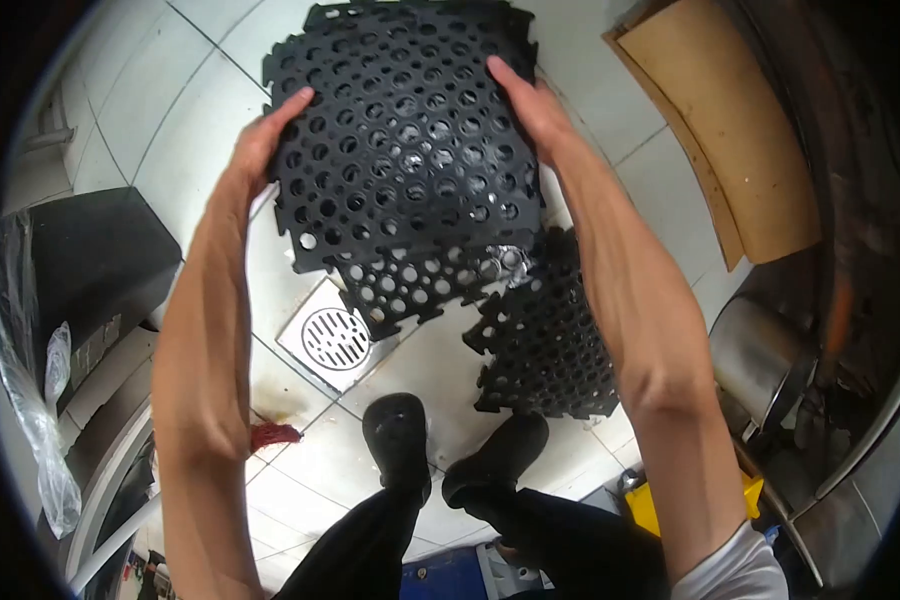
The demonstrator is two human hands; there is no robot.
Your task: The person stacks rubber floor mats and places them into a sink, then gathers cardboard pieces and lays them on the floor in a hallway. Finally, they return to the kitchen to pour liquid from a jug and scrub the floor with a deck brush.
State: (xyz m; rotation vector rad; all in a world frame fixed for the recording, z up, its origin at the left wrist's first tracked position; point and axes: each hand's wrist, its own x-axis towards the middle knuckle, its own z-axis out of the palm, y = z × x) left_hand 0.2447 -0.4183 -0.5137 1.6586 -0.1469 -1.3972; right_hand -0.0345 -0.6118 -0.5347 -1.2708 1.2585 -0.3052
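Note:
Both my hands grip a black rubber floor mat (400, 140) full of round holes, with notched interlocking edges. My left hand (270, 130) is closed on its left side, thumb on top. On the opposite side my right hand (532, 105) holds it the same way. The fingers beneath are hidden. More matting shows through the holes and past the far edge, so several layers may be stacked. Under the near edge another perforated mat (410, 285) sticks out. A further mat (550, 345) lies on the floor below my right forearm.
A metal floor drain (336, 338) sits in the white tiles, near my black shoes (397, 440). Flattened cardboard (725, 130) leans at the right. A black box (95, 260) with clear plastic (50, 440) stands left. Red bristles (275, 435) and a yellow object (646, 508) lie low.

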